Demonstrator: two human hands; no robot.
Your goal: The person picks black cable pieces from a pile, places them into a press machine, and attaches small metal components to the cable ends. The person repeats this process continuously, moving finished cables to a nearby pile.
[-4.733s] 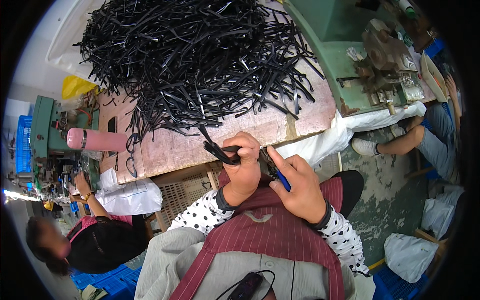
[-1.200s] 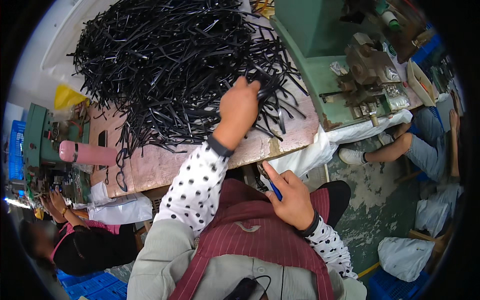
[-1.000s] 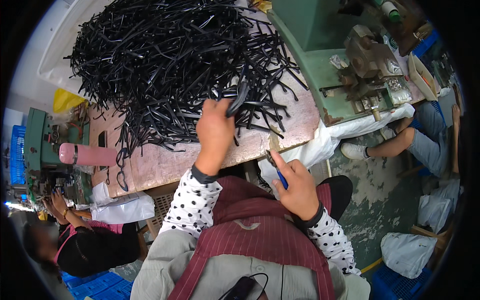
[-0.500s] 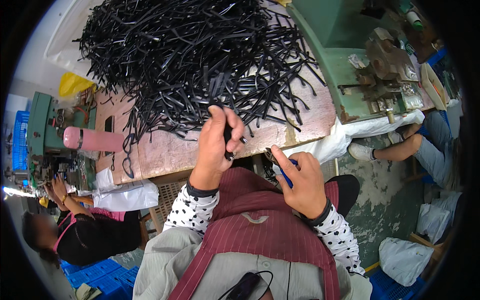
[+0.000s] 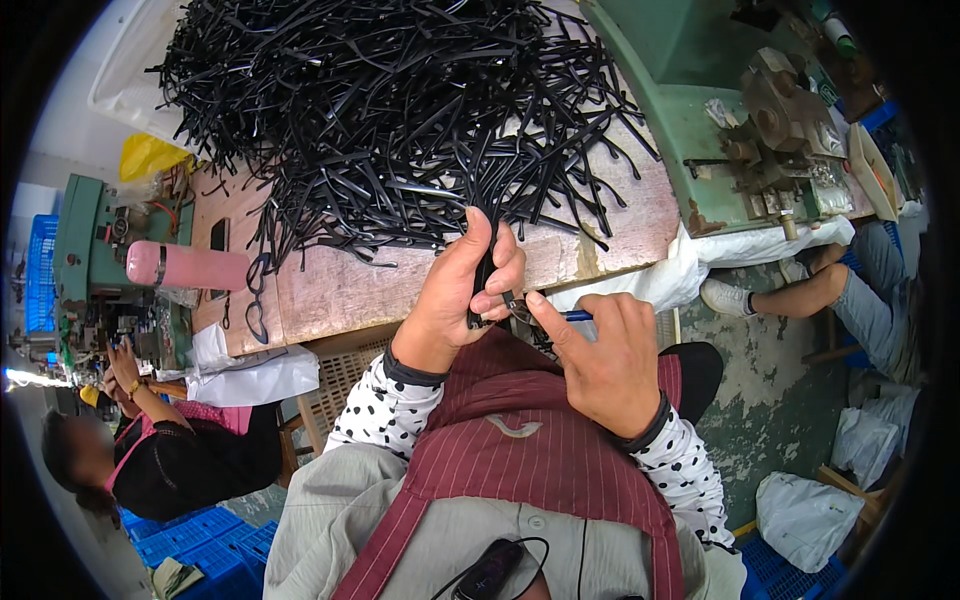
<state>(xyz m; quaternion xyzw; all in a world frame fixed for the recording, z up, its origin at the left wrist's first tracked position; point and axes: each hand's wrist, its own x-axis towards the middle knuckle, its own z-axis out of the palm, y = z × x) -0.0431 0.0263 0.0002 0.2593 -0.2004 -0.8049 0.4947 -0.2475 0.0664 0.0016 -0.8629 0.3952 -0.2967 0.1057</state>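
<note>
My left hand (image 5: 447,293) is closed around a small bundle of black eyeglass temples (image 5: 485,262), whose far ends fan out over the pile. In my right hand (image 5: 612,362) is a pair of pliers with a blue handle (image 5: 577,315). The jaws of the pliers meet the near ends of the held temples, beside my left fingertips; whether they grip one cannot be made out. Beyond both hands a large heap of black eyeglass temples (image 5: 350,120) covers much of the wooden table (image 5: 345,305).
On the left stand a pink bottle (image 5: 195,267) and a black glasses frame (image 5: 257,300). A green machine (image 5: 775,130) is at the right. One co-worker (image 5: 190,460) sits at far left; another person's leg (image 5: 800,290) shows at right. White cloth (image 5: 680,275) hangs over the table edge.
The right hand's pliers have moved up and left to the left hand's bundle. My left hand has shifted slightly right and down, and the temples in it now show more plainly.
</note>
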